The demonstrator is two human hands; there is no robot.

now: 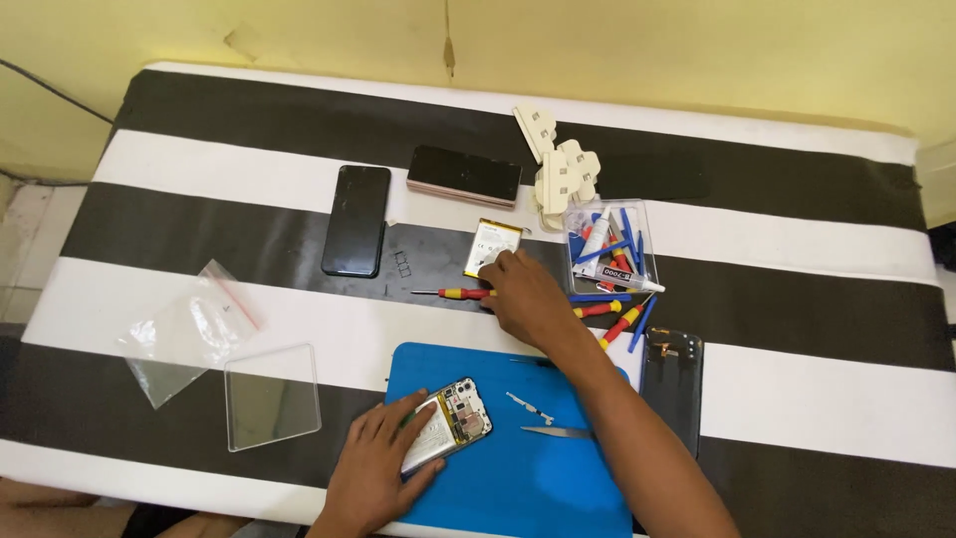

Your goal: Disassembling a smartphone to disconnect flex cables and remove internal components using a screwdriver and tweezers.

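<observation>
So the left hand [383, 463] is gripping an opened phone [450, 425] with its insides showing, flat on the blue mat [558, 478]. Right hand [523, 294] reaches up the striped table [797, 269], fingers loosely curled, fingertips touching a loose phone battery [492, 246] beside a red-handled screwdriver [456, 293].

1. A black-and-white striped tabletop [199, 159] carries everything.
2. A black slab phone [357, 219] lies face up beside a second dark phone with a pinkish edge [464, 175].
3. A crumpled clear plastic zip bag [189, 329] lies near a clear square plastic lid [272, 397].
4. Cream plastic clamps [558, 169], perhaps clips, are piled just behind a clear plastic box of blue and red tools [609, 244].
5. A dark phone back cover [673, 384] lies at the right.
</observation>
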